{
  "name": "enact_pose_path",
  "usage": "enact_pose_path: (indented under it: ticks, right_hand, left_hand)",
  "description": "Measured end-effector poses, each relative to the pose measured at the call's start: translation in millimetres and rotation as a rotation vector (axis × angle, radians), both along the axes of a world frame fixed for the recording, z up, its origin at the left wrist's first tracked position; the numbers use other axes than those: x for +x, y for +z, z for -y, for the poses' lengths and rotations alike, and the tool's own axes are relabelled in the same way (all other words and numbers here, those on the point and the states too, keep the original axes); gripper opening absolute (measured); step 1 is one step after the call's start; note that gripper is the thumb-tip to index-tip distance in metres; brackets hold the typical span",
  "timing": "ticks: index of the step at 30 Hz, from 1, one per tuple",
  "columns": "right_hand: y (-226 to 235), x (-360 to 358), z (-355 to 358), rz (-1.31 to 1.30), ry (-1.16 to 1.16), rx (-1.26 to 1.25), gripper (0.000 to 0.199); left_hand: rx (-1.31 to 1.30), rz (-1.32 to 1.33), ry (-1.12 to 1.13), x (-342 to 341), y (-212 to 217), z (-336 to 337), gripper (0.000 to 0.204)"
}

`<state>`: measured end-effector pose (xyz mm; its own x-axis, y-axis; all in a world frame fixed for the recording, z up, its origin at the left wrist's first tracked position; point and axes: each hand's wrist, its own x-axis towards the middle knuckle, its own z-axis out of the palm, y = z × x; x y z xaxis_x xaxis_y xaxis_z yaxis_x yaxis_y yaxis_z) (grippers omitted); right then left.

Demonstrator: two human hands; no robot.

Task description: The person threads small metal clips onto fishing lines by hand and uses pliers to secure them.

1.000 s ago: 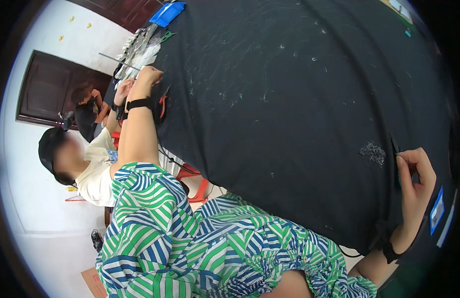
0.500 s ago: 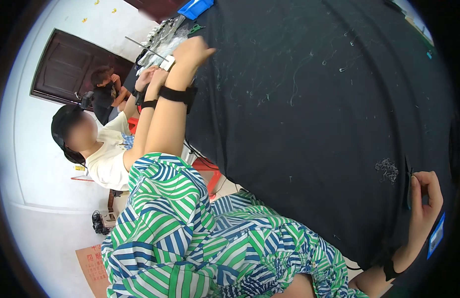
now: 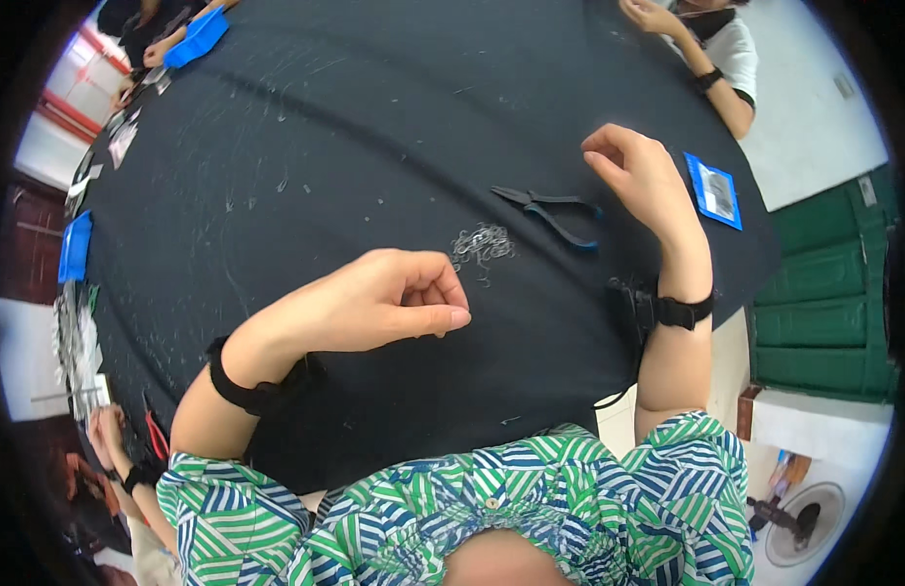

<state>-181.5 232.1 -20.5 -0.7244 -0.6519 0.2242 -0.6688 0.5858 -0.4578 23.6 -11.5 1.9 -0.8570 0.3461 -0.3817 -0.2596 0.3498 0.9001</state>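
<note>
L hand (image 3: 394,298) is curled, thumb and fingers pinched shut; anything held can't be told. Small metal rings (image 3: 482,242) lie just past its fingertips. Pliers (image 3: 555,210) lie beyond. R hand (image 3: 643,176) is loosely open, empty. One ring is best pinched alone.

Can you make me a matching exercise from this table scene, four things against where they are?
Things:
1. pliers
2. pile of small metal rings
3. left hand
4. flat blue packet

Places:
a. near the table's right edge
b. just left of the rings, fingers curled
c. between the two hands
d. just right of the rings

Pairs: 1-d, 2-c, 3-b, 4-a
</note>
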Motion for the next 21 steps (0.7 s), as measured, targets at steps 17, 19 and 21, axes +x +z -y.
enact_pose_path:
  ticks: [17, 19, 21]
  right_hand:
    - [-33, -52, 37, -0.257, 0.111, 0.076, 0.026]
    - [-36, -51, 43, -0.21, 0.113, 0.064, 0.024]
    - [-35, -51, 46, -0.168, 0.112, 0.053, 0.021]
  left_hand:
    - [0.227, 0.144, 0.038, -5, -34, 12, 0.024]
    - [0.231, 0.148, 0.03, -2, -36, 17, 0.024]
    - [0.219, 0.149, 0.031, 0, -34, 18, 0.024]
